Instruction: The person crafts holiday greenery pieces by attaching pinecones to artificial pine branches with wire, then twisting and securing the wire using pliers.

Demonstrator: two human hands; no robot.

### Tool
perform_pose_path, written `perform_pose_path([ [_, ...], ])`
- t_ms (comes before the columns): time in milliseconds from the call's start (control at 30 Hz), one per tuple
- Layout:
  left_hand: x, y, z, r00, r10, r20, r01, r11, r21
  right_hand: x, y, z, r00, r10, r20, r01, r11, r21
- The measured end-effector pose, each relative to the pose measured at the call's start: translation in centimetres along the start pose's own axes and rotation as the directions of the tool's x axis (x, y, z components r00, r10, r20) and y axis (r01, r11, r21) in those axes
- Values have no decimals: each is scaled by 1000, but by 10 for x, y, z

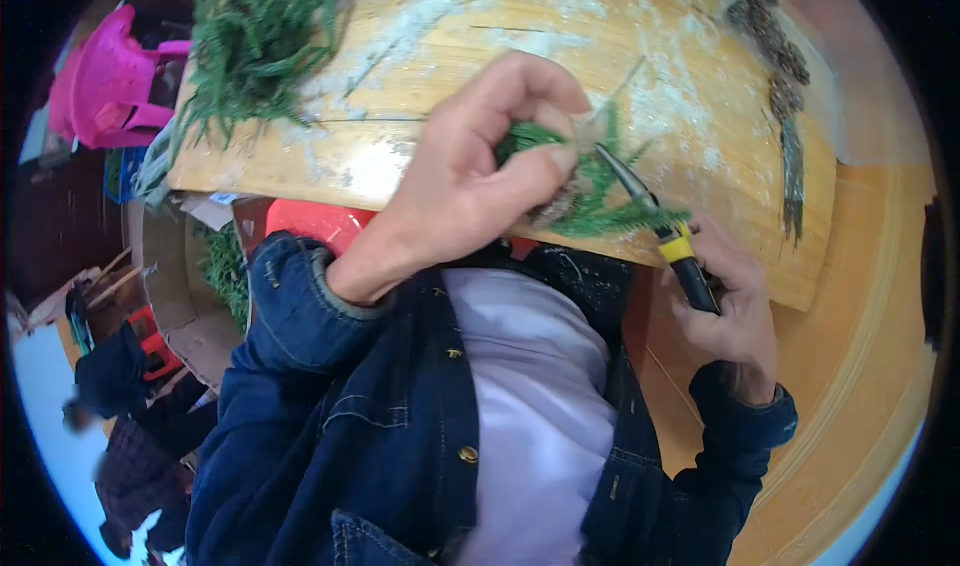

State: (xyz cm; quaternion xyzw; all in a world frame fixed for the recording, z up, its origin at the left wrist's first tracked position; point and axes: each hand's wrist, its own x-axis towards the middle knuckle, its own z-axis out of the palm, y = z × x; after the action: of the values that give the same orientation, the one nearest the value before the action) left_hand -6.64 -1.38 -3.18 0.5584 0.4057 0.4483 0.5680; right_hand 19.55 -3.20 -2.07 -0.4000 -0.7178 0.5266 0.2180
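My left hand [480, 151] is closed, thumb and fingers pinching a green artificial pine sprig [597, 188] above the table's near edge. A brown pine cone [555, 209] shows partly beneath my thumb, among the needles. My right hand [735, 291] is wrapped around the black and yellow handles of the long-nosed pliers [685, 264]. The metal tips of the pliers point up and left, close to my left fingertips. Whether the jaws grip anything is too small to tell.
A heap of green sprigs [255, 51] lies on the wooden table [390, 161], which has white flakes. Pine cones [775, 41] and a bundle of thin wires [792, 181] lie at right. Left stand a pink chair [105, 81] and a cardboard box [175, 296]; other people [145, 456] are farther off.
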Motion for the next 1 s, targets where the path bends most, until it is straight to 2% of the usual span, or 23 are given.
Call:
perform_pose_path([
  [67,-1,2,-1,999,-11,42,11,1000,-4,0,-4,2,999,37,-27,-39,996,-86],
  [233,-6,4,-6,997,79,3,-79,997,17,7,-11,9,997,-71,-44,66,992,-107],
  [367,-14,11,-19,988,129,-86,-123,990,74,15,-19,8,998,-36,-42,36,999,5],
  [433,-19,18,-36,959,156,-237,-127,983,132,19,-15,6,999,-5,-36,5,1000,-1],
  [500,-22,24,-63,928,188,-322,-152,979,134,21,-13,5,999,13,-48,-14,1000,-11],
  [567,-23,29,-90,865,284,-415,-179,945,273,24,-12,5,998,-28,-60,26,999,-29],
  [600,-23,31,-104,867,292,-404,-193,944,268,25,-11,6,997,-50,-67,47,998,-39],
  [667,-17,31,-124,769,502,-395,-197,774,602,27,-10,5,995,-50,-82,46,998,-51],
  [700,-14,31,-125,767,513,-385,-221,775,592,27,-9,4,996,-50,-80,45,998,-54],
  [733,-16,33,-123,801,553,-230,-143,550,823,28,-9,2,996,-49,-79,44,997,-57],
  [767,-18,34,-120,837,542,-76,-77,254,964,28,-10,-1,994,-49,-96,41,996,-76],
  [800,-21,34,-120,875,481,57,-23,-77,997,30,-10,-3,992,-46,-120,36,996,-86],
  [833,-23,30,-122,869,491,64,-34,-70,997,30,-10,-4,989,-42,-143,29,995,-92],
  [900,-25,14,-130,935,355,6,16,-59,998,28,-12,-10,983,-35,-181,15,994,-107],
  [933,-25,10,-133,959,283,-21,39,-57,998,27,-13,-13,974,17,-227,-62,979,-192],
  [1000,-25,11,-138,958,285,-25,38,-38,999,26,-18,-20,940,99,-326,-215,915,-342],
])
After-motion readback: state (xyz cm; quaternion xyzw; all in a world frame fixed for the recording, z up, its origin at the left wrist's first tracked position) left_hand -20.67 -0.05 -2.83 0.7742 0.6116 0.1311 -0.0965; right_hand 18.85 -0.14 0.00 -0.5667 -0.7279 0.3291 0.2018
